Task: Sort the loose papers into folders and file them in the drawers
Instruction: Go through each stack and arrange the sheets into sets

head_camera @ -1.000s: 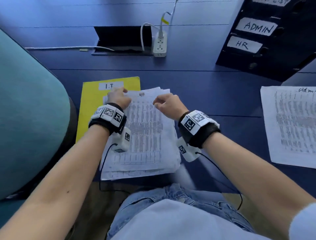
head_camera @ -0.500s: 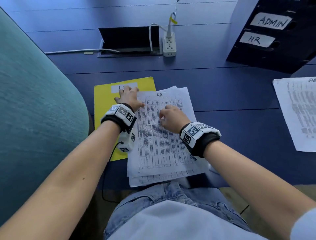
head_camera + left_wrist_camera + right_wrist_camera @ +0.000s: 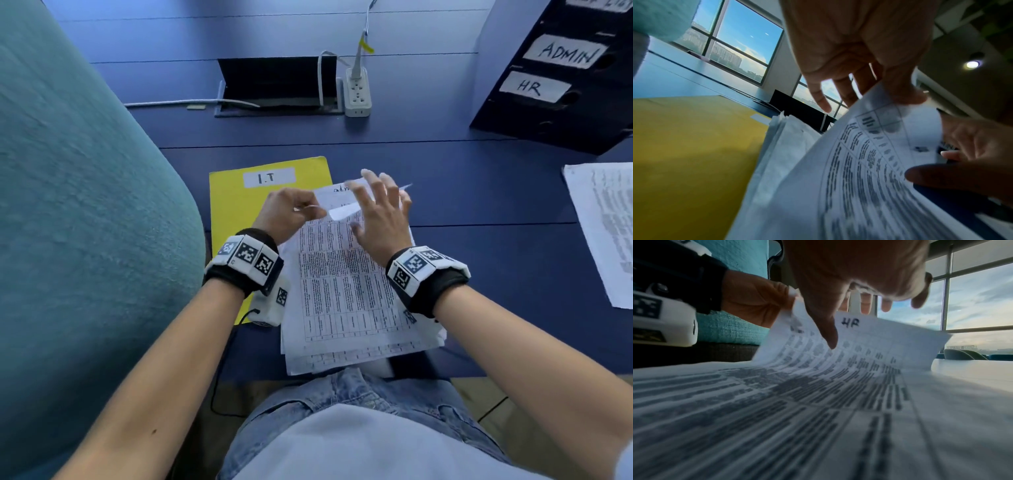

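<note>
pinching the far left corner of the top sheet, marked "hr", with the left hand, curling it up off the paper stack at frame centre. hovering above with right hand spread, grasping nothing. lying partly under the stack at centre left, yellow "i.t" folder. standing upper right, labelled drawers.

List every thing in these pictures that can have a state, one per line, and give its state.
Top sheet: marked HR, far edge lifted and curling.
Paper stack: flat on the desk.
Yellow folder: closed, labelled I.T, partly under the stack.
Left hand: pinches the sheet's corner.
Right hand: fingers spread, over the sheet.
Drawers: shut.
</note>
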A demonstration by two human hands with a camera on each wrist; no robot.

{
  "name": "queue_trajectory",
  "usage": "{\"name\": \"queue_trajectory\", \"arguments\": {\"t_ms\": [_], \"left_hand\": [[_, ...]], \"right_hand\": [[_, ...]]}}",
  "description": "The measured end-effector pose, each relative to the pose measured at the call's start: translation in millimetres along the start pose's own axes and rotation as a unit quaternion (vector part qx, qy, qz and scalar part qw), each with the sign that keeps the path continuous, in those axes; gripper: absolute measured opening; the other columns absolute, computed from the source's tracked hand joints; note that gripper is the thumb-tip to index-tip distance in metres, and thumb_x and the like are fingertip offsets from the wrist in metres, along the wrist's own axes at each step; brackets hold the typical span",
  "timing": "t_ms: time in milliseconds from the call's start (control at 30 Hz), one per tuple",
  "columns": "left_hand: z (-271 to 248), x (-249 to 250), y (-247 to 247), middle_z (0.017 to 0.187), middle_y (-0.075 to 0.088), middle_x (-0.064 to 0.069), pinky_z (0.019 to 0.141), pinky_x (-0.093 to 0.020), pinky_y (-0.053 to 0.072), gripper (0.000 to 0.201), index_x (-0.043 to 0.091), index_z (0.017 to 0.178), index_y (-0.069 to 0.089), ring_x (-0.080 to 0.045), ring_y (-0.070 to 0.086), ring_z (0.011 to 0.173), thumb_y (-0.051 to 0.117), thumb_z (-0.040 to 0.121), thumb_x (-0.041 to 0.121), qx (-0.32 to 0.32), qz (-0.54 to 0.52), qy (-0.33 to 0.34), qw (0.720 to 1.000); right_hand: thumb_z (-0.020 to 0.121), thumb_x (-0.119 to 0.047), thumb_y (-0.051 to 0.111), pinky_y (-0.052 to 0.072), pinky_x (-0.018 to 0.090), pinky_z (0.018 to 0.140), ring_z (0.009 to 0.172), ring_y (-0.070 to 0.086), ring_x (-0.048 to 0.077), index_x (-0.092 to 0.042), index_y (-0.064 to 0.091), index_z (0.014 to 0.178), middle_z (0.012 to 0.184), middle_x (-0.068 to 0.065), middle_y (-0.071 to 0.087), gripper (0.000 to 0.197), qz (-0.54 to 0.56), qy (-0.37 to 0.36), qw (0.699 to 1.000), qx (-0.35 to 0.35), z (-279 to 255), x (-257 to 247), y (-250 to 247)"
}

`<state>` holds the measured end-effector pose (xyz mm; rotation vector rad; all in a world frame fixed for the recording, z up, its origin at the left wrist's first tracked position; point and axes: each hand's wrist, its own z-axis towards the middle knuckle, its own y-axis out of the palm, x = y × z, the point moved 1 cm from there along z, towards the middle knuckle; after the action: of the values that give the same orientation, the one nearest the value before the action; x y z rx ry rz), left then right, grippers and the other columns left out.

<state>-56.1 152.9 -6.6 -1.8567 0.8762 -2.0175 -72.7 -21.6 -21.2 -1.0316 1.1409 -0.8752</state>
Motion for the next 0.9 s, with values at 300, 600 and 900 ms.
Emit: {"name": "queue_trajectory", "arguments": {"t_ms": [300,600,900], "left_hand": [[16.1,-15.0,-8.2,0.113,0.064,-0.009,0.085,-0.023,0.042,0.107,0.004,0.106,0.066,-0.014,0.057,0.101,0.03,0.056,0.091,-0.028,-0.013,-0.174,0.984],[16.9,-21.8,6.7,0.13,0.041,-0.009,0.101,-0.044,0.032,0.041,0.019,0.126,0.048,-0.027,0.034,0.126,0.059,0.087,0.021,-0.01,0.312,-0.141,0.94],[8.7,-14.4,-8.3,0.096,0.068,-0.017,0.084,-0.03,0.046,0.022,0.006,0.105,0.066,-0.028,0.061,0.096,0.051,0.09,0.002,0.068,0.13,-0.108,0.983]], "right_hand": [[0.071,0.006,0.054,0.005,0.055,0.108,0.12,0.048,0.024,-0.011,0.062,0.105,0.117,0.006,0.058,0.039,-0.06,-0.134,0.985,-0.094,-16.7,-15.1,3.9],[0.078,0.003,0.047,0.013,0.04,0.112,0.102,0.059,0.021,-0.014,0.046,0.116,0.102,0.006,0.065,0.042,-0.033,-0.12,0.979,-0.164,-22.8,-13.6,6.8],[0.093,-0.019,0.047,0.032,0.038,0.1,0.112,0.052,0.024,-0.009,0.061,0.106,0.13,0.006,0.054,0.022,-0.012,-0.1,0.989,-0.104,10.3,-7.6,4.1]]}}
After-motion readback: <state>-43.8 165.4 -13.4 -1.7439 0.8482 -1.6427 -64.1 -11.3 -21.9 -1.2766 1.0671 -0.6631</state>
